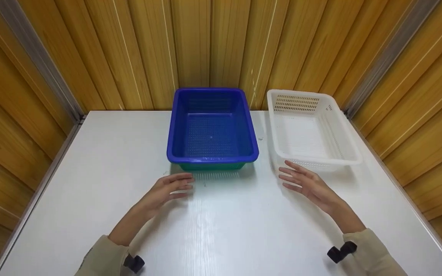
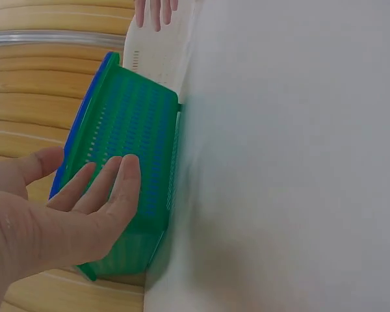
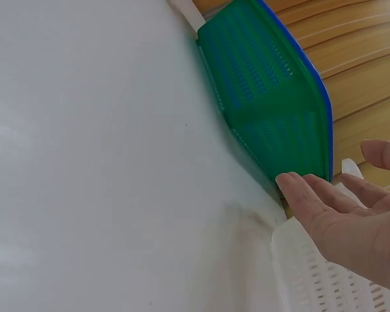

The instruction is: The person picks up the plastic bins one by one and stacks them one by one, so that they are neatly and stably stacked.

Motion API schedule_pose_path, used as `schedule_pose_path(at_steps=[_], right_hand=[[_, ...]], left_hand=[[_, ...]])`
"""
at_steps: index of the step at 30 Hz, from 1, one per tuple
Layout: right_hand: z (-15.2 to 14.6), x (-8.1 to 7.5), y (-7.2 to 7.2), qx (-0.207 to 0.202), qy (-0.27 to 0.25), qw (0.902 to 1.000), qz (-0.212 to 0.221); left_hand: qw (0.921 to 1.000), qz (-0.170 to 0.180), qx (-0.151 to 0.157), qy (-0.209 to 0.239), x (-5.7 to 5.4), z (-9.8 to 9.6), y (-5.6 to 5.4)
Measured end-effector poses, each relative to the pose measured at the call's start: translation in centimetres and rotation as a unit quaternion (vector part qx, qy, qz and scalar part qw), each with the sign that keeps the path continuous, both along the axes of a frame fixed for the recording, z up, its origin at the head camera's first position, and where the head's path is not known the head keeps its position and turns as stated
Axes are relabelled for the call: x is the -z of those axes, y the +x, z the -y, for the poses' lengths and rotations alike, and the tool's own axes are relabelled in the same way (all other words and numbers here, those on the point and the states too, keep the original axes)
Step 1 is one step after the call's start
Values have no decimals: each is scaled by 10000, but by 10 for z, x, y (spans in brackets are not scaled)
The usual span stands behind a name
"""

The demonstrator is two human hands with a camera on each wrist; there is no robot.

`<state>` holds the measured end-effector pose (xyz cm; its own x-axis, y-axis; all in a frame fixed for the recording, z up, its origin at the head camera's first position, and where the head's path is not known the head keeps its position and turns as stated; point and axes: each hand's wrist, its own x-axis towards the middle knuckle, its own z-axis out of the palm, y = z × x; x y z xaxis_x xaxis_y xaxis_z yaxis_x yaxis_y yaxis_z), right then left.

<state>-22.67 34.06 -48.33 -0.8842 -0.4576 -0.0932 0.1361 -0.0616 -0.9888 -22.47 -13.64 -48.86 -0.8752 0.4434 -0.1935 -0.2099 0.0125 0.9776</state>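
A blue basket [image 1: 212,159] sits nested inside a green basket [image 1: 211,166] at the back middle of the table. The green one's slotted side shows well in the left wrist view [image 2: 133,130]. To its right stands a white basket [image 1: 320,159] with perforated walls. My left hand [image 1: 167,190] hovers in front of the nested pair's near left corner, fingers extended and holding nothing. Just before the white basket's near left corner is my right hand [image 1: 309,186], its fingers spread loosely with nothing in them. Both hands appear apart from the baskets.
The white table [image 1: 221,230] spreads out in front of the baskets. Wood-patterned panels [image 1: 209,46] rise behind it and on both sides, with metal posts [image 1: 40,57] at the corners. Black devices [image 1: 342,252] are strapped at the sleeves.
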Motion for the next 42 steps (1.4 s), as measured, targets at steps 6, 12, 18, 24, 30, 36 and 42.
schedule_pose_path(at_steps=[6,12,18,24,30,36,42], right_hand=[[-33,8,8,104,-267,9996,17],[-65,18,19,473,-596,9971,44],[-94,24,29,506,-1393,9885,300],[-120,19,30,733,-2140,9719,651],[-141,15,29,1036,-2384,9607,976],[-159,10,28,1428,-2363,9552,1063],[-169,3,22,1527,-2647,9474,951]], left_hand=[[9994,70,308,146,12,-34,-7],[9974,206,634,257,12,-65,-12],[9917,21,1204,461,10,-94,-19],[9881,-42,1431,556,10,-131,-28],[9857,43,1630,431,10,-163,-35],[9886,84,1460,354,10,-192,-47],[9873,-126,1584,4,5,-215,-56]])
